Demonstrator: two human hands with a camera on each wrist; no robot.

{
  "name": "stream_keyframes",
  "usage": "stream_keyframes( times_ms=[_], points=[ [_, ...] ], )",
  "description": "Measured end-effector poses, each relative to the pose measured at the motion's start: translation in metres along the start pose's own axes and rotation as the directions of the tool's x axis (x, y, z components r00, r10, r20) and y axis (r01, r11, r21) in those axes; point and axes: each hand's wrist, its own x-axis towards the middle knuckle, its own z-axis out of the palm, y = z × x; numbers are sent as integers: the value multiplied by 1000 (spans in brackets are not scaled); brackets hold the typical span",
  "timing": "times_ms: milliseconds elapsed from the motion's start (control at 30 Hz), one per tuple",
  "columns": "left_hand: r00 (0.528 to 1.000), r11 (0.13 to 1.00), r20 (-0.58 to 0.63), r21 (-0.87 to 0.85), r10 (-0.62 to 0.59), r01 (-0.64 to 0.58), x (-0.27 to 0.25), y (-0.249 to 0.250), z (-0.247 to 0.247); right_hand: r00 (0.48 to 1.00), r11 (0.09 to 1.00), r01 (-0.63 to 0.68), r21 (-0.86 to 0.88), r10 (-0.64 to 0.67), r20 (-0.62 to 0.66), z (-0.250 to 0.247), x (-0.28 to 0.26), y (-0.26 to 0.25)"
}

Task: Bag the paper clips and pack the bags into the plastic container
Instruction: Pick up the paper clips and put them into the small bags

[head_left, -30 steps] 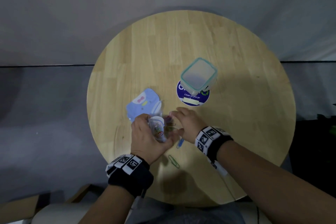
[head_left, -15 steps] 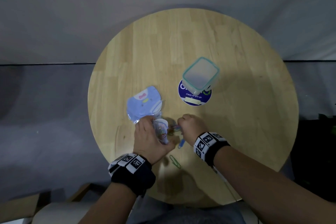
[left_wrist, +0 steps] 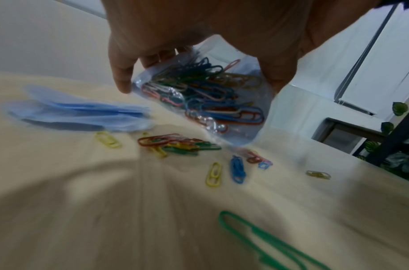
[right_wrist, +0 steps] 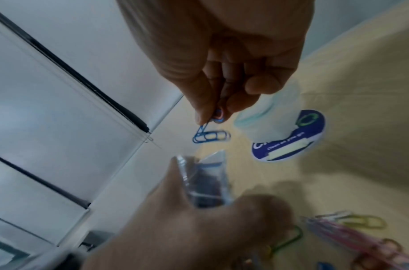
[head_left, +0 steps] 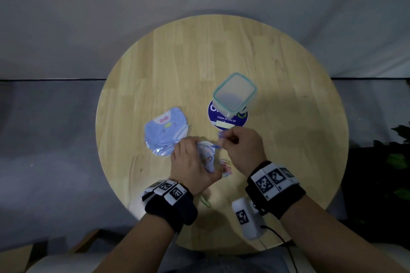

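My left hand (head_left: pixel 192 165) grips a small clear bag (left_wrist: pixel 206 102), its mouth (right_wrist: pixel 204 164) held up and part full of coloured paper clips. My right hand (head_left: pixel 240 146) pinches a few clips above that mouth; a blue clip (right_wrist: pixel 210 136) hangs from the fingertips (right_wrist: pixel 202 117). Loose paper clips (left_wrist: pixel 175 144) lie on the wooden table (head_left: pixel 277 139) under and beside the bag, with a green clip (head_left: pixel 205 201) nearer the front edge. The plastic container (head_left: pixel 234 95) stands with its teal-rimmed lid on, beyond my right hand.
A stack of blue cartoon-print bags (head_left: pixel 165 132) lies left of my hands. A round blue sticker (head_left: pixel 228 121) sits under the container's near corner. Dark leafy plants (head_left: pixel 399 157) stand past the table's right edge.
My right hand has lifted off the table with clips pinched and moved up over the bag's mouth. The left hand has kept its hold on the bag.
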Motion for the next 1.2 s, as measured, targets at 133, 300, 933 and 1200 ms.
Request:
stream_keyframes(
  times_ms=[133,300,933,1200],
  points=[
    [999,998,-28,-55,23,-25,6,14,2,997,981,53,-185,-40,72,4,-7,-12],
    [994,987,-101,-148,45,-60,10,32,-7,986,965,81,-248,-42,162,-4,-19,-18],
    [992,992,33,38,-124,123,6,-23,-13,963,941,89,-325,2,269,-12,-3,41],
    [979,979,91,113,-180,169,-10,-48,-12,908,762,257,-595,20,418,33,-4,65]
  ],
)
